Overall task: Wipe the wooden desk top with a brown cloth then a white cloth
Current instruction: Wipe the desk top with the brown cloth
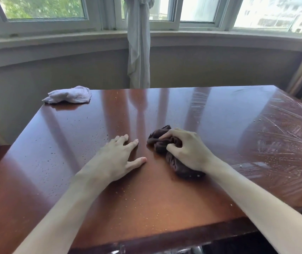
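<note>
A crumpled white cloth [68, 95] sits on the counter's [220, 114] far left corner, just overhanging the edge. The left hand [118, 158] lies flat mid-counter, fingers spread. Just beside it, the right hand [187, 150] grips a bunched brown cloth [176, 162] pressed to the wood. Rightward the surface runs smeared and streaked to the right edge
</note>
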The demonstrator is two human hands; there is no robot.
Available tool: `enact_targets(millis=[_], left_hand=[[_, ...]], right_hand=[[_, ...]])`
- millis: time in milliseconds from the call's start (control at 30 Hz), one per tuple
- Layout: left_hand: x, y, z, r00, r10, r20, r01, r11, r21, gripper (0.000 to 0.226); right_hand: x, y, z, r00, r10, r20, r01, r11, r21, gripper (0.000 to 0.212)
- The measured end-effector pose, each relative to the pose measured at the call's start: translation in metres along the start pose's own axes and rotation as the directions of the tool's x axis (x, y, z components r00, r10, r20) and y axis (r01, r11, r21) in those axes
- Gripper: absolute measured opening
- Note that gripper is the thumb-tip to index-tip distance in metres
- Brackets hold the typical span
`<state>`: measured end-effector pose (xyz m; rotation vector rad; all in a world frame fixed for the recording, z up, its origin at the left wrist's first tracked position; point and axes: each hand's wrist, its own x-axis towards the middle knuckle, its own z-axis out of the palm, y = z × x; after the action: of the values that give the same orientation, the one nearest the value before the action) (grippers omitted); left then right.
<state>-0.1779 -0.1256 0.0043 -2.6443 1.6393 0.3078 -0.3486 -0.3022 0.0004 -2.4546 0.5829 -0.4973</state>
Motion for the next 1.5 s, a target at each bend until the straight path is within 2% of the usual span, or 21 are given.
enact_targets(millis=[67, 167, 233, 300, 367, 433, 567, 733, 867, 967, 1100, 1233, 1367, 1433, 1500], left_hand=[[0.000, -0.002, 0.000, 1.000, 0.007, -0.008, -0.007, 1.000, -0.002, 0.081], [-0.001, -0.002, -0.001, 1.000, 0.019, 0.000, -0.019, 1.000, 0.012, 0.081], [-0.002, -0.002, 0.000, 1.000, 0.014, 0.003, -0.014, 1.000, 0.012, 0.081], [-0.002, -0.001, 0.001, 1.000, 0.008, 0.003, -0.008, 1.000, 0.002, 0.082], [-0.002, -0.001, 0.001, 1.000, 0.004, 0.006, -0.004, 1.000, -0.001, 0.081], [-0.003, 0.000, -0.001, 1.000, 0.008, 0.011, -0.008, 1.000, 0.000, 0.081], [-0.004, 0.002, -0.004, 1.000, 0.006, 0.014, -0.006, 1.000, -0.009, 0.080], [-0.003, 0.002, -0.003, 1.000, 0.006, 0.018, -0.006, 1.000, -0.006, 0.081], [-0.004, 0.002, -0.004, 1.000, 0.004, 0.014, -0.003, 1.000, -0.015, 0.080], [-0.005, 0.003, -0.004, 1.000, 0.003, 0.012, -0.003, 1.000, -0.006, 0.080], [-0.004, 0.003, -0.004, 1.000, 0.006, 0.009, -0.006, 1.000, 0.002, 0.081], [-0.004, 0.002, -0.003, 1.000, 0.010, 0.005, -0.010, 1.000, 0.004, 0.081], [-0.005, 0.003, -0.004, 1.000, 0.008, 0.005, -0.008, 1.000, 0.011, 0.080], [-0.004, 0.003, -0.005, 1.000, 0.005, 0.006, -0.005, 1.000, 0.010, 0.079], [-0.004, 0.004, -0.006, 1.000, 0.003, 0.000, -0.003, 1.000, 0.006, 0.079]], right_hand=[[0.007, 0.004, -0.011, 0.998, 0.023, 0.058, -0.026, 0.999, 0.043, 0.031], [0.027, 0.008, -0.006, 0.985, 0.142, -0.095, -0.134, 0.987, 0.084, 0.030], [0.022, 0.000, 0.006, 0.977, 0.161, -0.143, -0.157, 0.987, 0.038, 0.031], [0.006, -0.004, 0.007, 0.991, 0.105, -0.083, -0.106, 0.994, 0.000, 0.033], [-0.002, -0.001, -0.009, 0.997, 0.056, 0.055, -0.058, 0.998, 0.026, 0.032], [0.011, 0.006, -0.025, 0.990, 0.087, 0.115, -0.091, 0.996, 0.026, 0.031], [0.036, 0.010, -0.013, 0.971, 0.201, -0.128, -0.207, 0.978, -0.036, 0.029], [0.017, 0.003, -0.021, 0.984, 0.177, 0.008, -0.173, 0.970, -0.171, 0.037], [0.029, -0.002, -0.008, 0.984, 0.149, -0.095, -0.168, 0.954, -0.249, 0.032], [0.027, -0.001, 0.005, 0.974, 0.174, -0.144, -0.199, 0.961, -0.191, 0.036], [0.021, 0.001, -0.007, 0.973, 0.228, -0.045, -0.231, 0.969, -0.085, 0.041], [0.030, 0.008, -0.007, 0.973, 0.215, -0.082, -0.218, 0.975, -0.037, 0.037], [0.078, 0.014, 0.002, 0.949, 0.279, -0.148, -0.303, 0.935, -0.183, 0.042], [0.096, 0.006, 0.011, 0.960, 0.248, -0.130, -0.275, 0.924, -0.264, 0.043], [0.099, -0.004, 0.018, 0.984, 0.166, -0.066, -0.178, 0.942, -0.285, 0.041]])
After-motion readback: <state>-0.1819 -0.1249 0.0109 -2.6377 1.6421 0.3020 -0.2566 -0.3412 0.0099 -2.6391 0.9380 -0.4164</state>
